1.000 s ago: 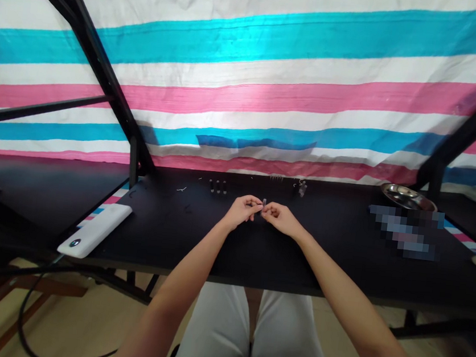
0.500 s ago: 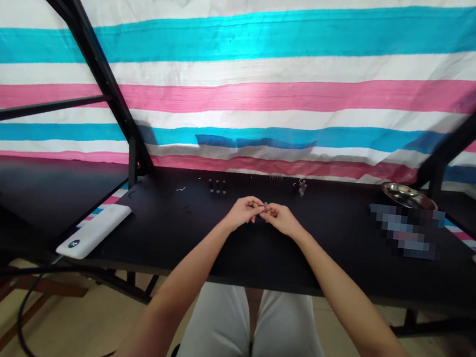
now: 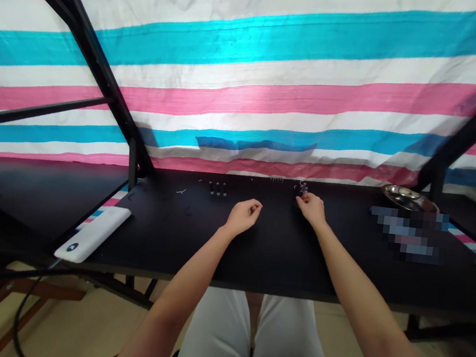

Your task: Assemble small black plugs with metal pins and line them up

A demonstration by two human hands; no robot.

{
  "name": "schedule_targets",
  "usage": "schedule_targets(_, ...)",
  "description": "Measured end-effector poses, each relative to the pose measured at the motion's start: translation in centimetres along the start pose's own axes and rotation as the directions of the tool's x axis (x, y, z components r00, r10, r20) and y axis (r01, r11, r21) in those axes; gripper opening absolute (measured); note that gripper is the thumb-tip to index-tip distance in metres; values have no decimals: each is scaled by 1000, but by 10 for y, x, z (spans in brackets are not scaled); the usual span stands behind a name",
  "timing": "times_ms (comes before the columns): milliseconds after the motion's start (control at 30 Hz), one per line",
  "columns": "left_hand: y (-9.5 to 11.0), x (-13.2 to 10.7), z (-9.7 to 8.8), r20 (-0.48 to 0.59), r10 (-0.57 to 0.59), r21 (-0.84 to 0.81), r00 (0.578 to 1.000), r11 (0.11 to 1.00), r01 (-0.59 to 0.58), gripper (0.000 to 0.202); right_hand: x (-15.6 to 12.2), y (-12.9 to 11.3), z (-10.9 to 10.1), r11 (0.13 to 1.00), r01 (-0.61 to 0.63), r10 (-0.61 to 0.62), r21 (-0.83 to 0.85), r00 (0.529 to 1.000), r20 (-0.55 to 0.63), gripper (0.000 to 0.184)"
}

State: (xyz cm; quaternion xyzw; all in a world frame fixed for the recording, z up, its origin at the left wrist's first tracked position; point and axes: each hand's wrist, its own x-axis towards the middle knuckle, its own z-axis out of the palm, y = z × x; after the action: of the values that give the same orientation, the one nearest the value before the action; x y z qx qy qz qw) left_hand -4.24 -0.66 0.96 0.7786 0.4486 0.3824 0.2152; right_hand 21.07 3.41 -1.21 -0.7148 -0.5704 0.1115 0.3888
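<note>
My left hand [image 3: 243,216] is held just over the black table, its thumb and fingers curled together in a pinch. Whatever lies between those fingertips is too small to make out. Farther right, my right hand [image 3: 312,209] reaches toward the table's back, fingertips pressed close at a small cluster of greyish pieces [image 3: 304,187]. Its fingers hide part of that cluster, and what they grip cannot be made out. Three small dark rods with light ends [image 3: 218,189] are lined up to the left of my left hand.
Small white bits [image 3: 181,191] and a row of tiny pieces [image 3: 276,179] lie on the black table [image 3: 271,262]. A round metal dish [image 3: 410,199] sits at the back right beside a blurred patch. A white power bank [image 3: 93,235] with a cable lies on the left edge.
My hands were together over the middle of the table. My right hand has moved right and away to the greyish cluster, while my left hand has stayed nearly in place, still curled.
</note>
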Motion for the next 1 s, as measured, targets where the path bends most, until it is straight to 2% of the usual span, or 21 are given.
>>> schedule_targets(267, 2, -1, -2, 31, 38, 119, 999, 992, -41, 21, 6, -5, 10, 975, -10, 21, -220, 999, 44, 19)
schedule_targets(600, 5, -3, -3, 57, 64, 137, 996, 988, -71, 21, 3, -6, 10, 962, -28, 43, -270, 998, 47, 22)
schedule_targets(767, 6, -3, -4, 74, 37, 141, 997, 989, -48, 21, 2, -5, 11, 958, -21, 40, -286, 997, 61, 24)
schedule_targets(1000, 6, -2, -3, 62, 33, 137, 998, 990, -41, 21, 3, 1, 9, 969, -18, 39, -247, 996, 80, 23)
